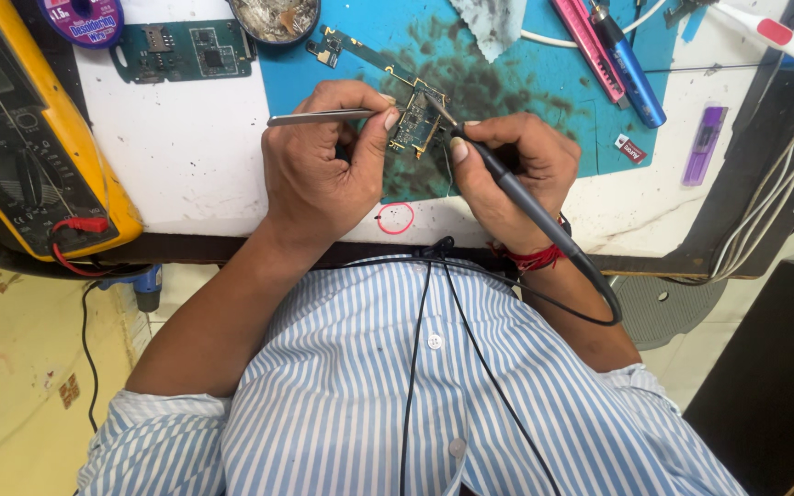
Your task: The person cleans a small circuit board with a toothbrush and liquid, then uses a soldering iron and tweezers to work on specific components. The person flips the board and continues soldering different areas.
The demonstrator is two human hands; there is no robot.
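Here we bend over a small green circuit board lying on a stained blue mat near the front edge of a white bench. Our left hand pinches a pair of steel tweezers between thumb and forefinger, fingers curled shut around them, the tips hidden at the board's near edge. Our right hand is closed pen-fashion on a slim dark soldering iron, its metal tip resting on the board's upper right corner, its cable trailing back over our striped shirt.

We judge the step in hand to be rework on one spot of the board, iron on the joint while the tweezers steady something beside it; whether a part is gripped in the tweezer tips we cannot tell. The next move, by our reading, calls for a still wrist and light pressure, since the board lies loose on the mat and could slide under the tip.

Around us: a yellow multimeter to the left, a second green board beyond it, a tin of wire wool, and a blue pen-shaped tool well off to the right.
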